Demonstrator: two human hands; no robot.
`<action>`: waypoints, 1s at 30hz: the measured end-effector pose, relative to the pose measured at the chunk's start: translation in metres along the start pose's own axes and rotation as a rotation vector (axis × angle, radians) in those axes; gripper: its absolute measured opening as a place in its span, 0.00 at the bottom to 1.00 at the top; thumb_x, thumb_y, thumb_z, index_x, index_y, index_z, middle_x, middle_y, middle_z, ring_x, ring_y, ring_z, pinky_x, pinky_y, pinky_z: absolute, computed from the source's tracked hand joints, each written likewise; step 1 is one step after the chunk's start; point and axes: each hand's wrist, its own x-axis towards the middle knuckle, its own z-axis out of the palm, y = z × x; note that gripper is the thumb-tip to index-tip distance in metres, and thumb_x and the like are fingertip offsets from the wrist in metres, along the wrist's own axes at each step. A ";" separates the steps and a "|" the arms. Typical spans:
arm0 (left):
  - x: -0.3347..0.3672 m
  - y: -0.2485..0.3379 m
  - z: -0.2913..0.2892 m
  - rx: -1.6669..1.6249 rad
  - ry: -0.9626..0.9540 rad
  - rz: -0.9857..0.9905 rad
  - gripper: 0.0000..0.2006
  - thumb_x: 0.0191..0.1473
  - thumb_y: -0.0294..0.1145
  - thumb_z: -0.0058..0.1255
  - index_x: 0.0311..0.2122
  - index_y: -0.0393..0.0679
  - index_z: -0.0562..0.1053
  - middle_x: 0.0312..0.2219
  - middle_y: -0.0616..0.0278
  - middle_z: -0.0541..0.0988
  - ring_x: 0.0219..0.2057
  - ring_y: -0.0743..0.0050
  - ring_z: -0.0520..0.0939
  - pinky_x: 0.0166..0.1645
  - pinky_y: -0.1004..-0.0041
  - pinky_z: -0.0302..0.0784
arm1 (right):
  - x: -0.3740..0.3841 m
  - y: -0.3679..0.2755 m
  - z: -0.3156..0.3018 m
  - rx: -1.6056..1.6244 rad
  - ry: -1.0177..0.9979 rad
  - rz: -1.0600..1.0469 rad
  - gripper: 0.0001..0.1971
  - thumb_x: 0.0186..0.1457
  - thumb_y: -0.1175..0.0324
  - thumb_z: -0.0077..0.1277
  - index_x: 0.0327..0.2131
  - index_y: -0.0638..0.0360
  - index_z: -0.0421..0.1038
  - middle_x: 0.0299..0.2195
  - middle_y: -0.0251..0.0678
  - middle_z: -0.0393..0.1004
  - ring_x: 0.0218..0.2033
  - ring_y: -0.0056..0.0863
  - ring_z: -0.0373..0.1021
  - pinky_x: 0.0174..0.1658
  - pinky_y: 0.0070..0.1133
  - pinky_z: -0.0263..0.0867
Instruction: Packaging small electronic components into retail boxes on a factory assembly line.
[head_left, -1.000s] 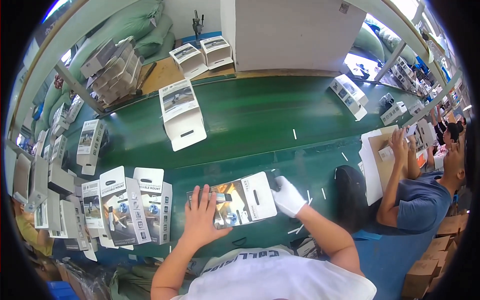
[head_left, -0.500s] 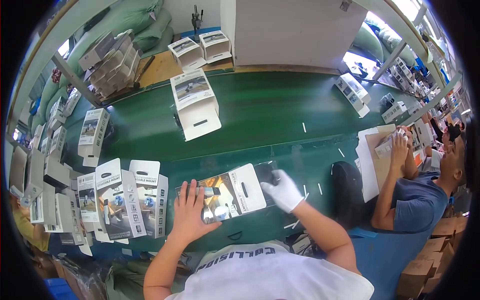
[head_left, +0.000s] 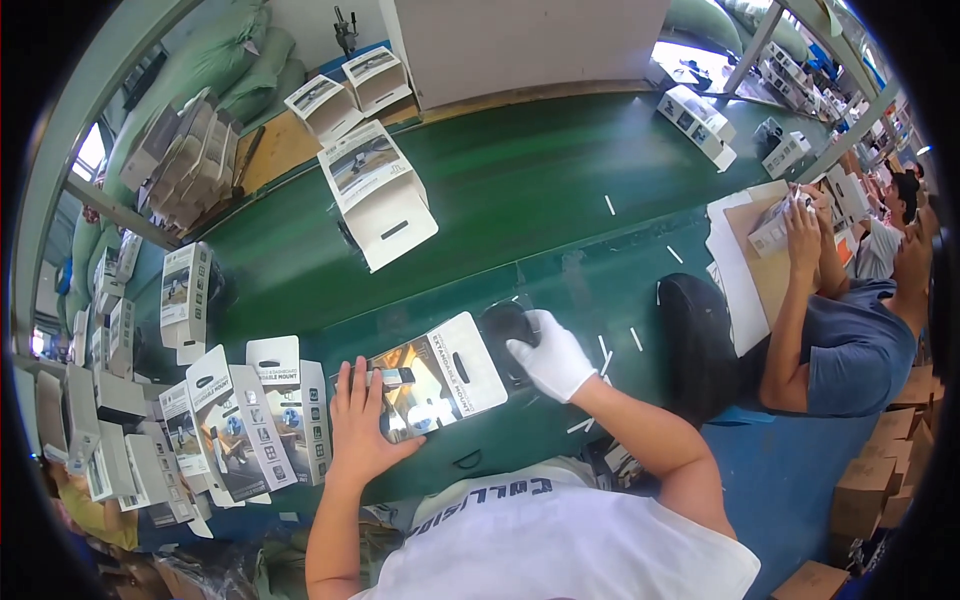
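Observation:
A printed cardboard retail box point(head_left: 430, 372) lies flat before me, its white hang-tab flap pointing right. My left hand point(head_left: 362, 415), bare, rests with spread fingers on the box's left end. In a white glove, my right hand point(head_left: 555, 360) grips a black rounded part point(head_left: 508, 328) in clear plastic, just beyond the flap's right edge. The gloved fingers partly cover this part, so its exact kind cannot be told.
Several upright boxes point(head_left: 235, 425) crowd the left. An open-flapped box point(head_left: 370, 175) sits on the green belt point(head_left: 520, 170). White strips point(head_left: 636, 340) lie right of my glove. A black chair back point(head_left: 690, 345) stands near a co-worker in blue point(head_left: 850, 345), whose hands hold a box.
The whole view has tilted and shifted. The black part in my right hand shows more fully beside the flap. My left hand stays on the box.

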 end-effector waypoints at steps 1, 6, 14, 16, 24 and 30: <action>0.001 0.001 0.000 0.016 -0.003 -0.001 0.61 0.33 0.51 0.77 0.73 0.41 0.59 0.77 0.44 0.51 0.76 0.34 0.50 0.71 0.40 0.55 | -0.003 -0.004 0.005 0.000 0.007 -0.010 0.24 0.63 0.62 0.56 0.57 0.67 0.67 0.46 0.51 0.82 0.43 0.51 0.80 0.50 0.35 0.75; 0.001 -0.006 -0.010 -0.010 -0.010 0.025 0.61 0.33 0.51 0.77 0.73 0.41 0.60 0.76 0.43 0.52 0.76 0.32 0.51 0.71 0.39 0.54 | 0.014 -0.015 -0.025 -0.250 -0.068 0.030 0.25 0.60 0.63 0.58 0.57 0.66 0.67 0.49 0.54 0.79 0.47 0.54 0.77 0.54 0.39 0.73; 0.002 -0.008 -0.008 -0.047 0.014 0.062 0.60 0.34 0.52 0.76 0.72 0.42 0.61 0.76 0.44 0.52 0.76 0.31 0.51 0.70 0.38 0.55 | 0.010 -0.026 -0.016 -0.429 -0.080 -0.932 0.30 0.55 0.59 0.57 0.58 0.65 0.68 0.57 0.60 0.70 0.58 0.56 0.67 0.63 0.47 0.63; 0.005 0.000 -0.005 0.003 0.020 0.067 0.59 0.34 0.53 0.76 0.72 0.42 0.61 0.76 0.44 0.52 0.76 0.31 0.51 0.70 0.38 0.56 | 0.007 -0.014 0.007 -0.317 -0.176 -0.916 0.31 0.55 0.58 0.55 0.59 0.66 0.68 0.59 0.61 0.67 0.60 0.56 0.64 0.64 0.50 0.60; 0.012 0.003 -0.008 0.066 -0.034 0.035 0.57 0.36 0.52 0.76 0.72 0.43 0.62 0.76 0.45 0.53 0.75 0.31 0.52 0.67 0.39 0.59 | 0.007 -0.008 0.040 -0.618 -0.211 -1.017 0.35 0.54 0.59 0.55 0.63 0.66 0.66 0.62 0.60 0.66 0.60 0.58 0.64 0.65 0.48 0.59; 0.004 0.004 -0.011 0.050 -0.015 0.053 0.53 0.37 0.52 0.75 0.70 0.44 0.66 0.76 0.47 0.55 0.75 0.31 0.52 0.67 0.40 0.59 | 0.012 -0.017 0.031 -0.364 -0.149 -0.912 0.28 0.58 0.62 0.50 0.58 0.68 0.71 0.59 0.62 0.67 0.55 0.57 0.67 0.63 0.46 0.62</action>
